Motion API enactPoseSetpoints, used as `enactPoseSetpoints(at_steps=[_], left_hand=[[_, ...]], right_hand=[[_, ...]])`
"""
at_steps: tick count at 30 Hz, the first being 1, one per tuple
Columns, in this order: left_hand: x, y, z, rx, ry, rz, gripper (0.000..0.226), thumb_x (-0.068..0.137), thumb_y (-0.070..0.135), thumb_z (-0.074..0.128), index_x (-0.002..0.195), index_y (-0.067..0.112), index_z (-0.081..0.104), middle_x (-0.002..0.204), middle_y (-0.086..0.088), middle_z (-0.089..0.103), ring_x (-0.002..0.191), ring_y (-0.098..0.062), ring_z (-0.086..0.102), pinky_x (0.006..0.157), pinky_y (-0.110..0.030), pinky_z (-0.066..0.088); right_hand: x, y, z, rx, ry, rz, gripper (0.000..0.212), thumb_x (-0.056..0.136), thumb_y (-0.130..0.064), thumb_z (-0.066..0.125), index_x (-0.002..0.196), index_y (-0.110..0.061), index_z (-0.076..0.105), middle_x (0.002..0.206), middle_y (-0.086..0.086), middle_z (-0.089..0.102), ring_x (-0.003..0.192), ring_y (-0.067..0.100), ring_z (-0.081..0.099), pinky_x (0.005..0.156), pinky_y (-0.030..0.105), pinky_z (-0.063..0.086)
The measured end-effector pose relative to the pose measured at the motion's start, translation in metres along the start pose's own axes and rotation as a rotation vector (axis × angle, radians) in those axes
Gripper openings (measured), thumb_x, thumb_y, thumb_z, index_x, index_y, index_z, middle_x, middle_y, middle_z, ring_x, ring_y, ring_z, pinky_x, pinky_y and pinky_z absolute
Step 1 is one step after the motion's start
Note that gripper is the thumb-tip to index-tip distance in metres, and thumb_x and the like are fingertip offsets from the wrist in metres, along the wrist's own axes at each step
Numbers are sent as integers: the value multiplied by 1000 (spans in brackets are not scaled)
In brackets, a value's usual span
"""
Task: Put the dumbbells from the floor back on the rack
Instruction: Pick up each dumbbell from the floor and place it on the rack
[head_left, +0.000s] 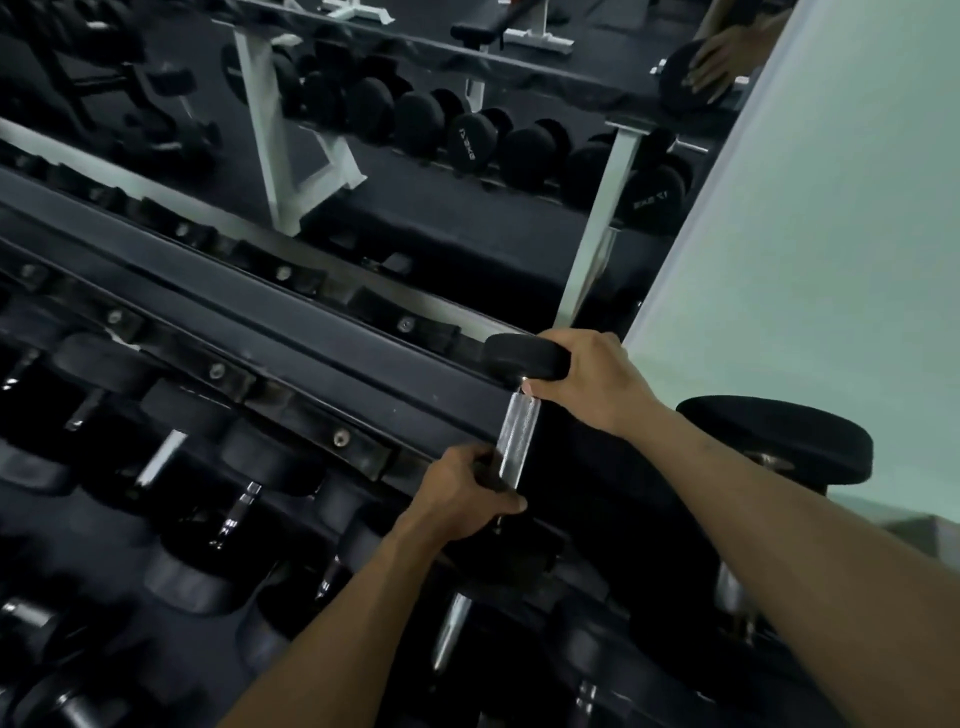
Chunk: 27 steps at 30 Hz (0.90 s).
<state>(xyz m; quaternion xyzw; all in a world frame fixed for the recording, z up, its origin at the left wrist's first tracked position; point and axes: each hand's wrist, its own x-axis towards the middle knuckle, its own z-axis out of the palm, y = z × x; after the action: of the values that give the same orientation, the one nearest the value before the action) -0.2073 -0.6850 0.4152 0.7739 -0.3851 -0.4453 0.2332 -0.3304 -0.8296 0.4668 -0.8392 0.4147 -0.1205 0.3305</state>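
Note:
A black dumbbell with a knurled chrome handle (516, 440) lies across the top shelf of the dark rack (322, 332), near its right end. My right hand (592, 379) grips the far rubber head (522, 356) of this dumbbell. My left hand (467, 491) is closed around the near end of it, hiding the near head. Both forearms reach in from the bottom right.
The lower shelf holds several black dumbbells (171, 462) side by side. A larger dumbbell (779, 441) stands at the right end. A mirror (415, 130) behind the rack reflects dumbbells, white rack legs and my hand. A pale wall (831, 234) is at right.

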Motion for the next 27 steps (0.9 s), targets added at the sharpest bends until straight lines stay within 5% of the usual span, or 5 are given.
enactPoseSetpoints(at_steps=[9,16,21,27], left_hand=[[3,3,5,21,31,24,41,63,35,85,98,22,69,83,5,72,80,-11,67,70,-29,51],[-16,6,-5,30,46,49,26,80,38,72,102,24,67,82,10,72,81,-5,67,74,-25,53],[-45,-3,-27,104,172,34,39,85,50,64,114,23,64,101,7,68,99,-13,63,82,-27,50],[-101,-45,-68,135,338,-47,39,84,50,62,114,27,63,106,7,67,99,-13,63,87,-31,50]], right_hand=[[0,6,-4,-29,12,87,32,77,-26,80,104,-26,64,92,-8,65,91,17,63,81,35,52],[-4,-13,-6,-124,14,54,49,79,-38,74,124,-26,57,106,-5,67,94,17,64,86,37,54],[3,-58,-4,-244,-3,-109,60,85,-45,66,137,-20,50,125,3,62,117,23,54,96,43,48],[3,-145,36,-384,-166,-459,59,89,-43,60,140,-17,46,131,6,58,124,26,48,98,42,46]])
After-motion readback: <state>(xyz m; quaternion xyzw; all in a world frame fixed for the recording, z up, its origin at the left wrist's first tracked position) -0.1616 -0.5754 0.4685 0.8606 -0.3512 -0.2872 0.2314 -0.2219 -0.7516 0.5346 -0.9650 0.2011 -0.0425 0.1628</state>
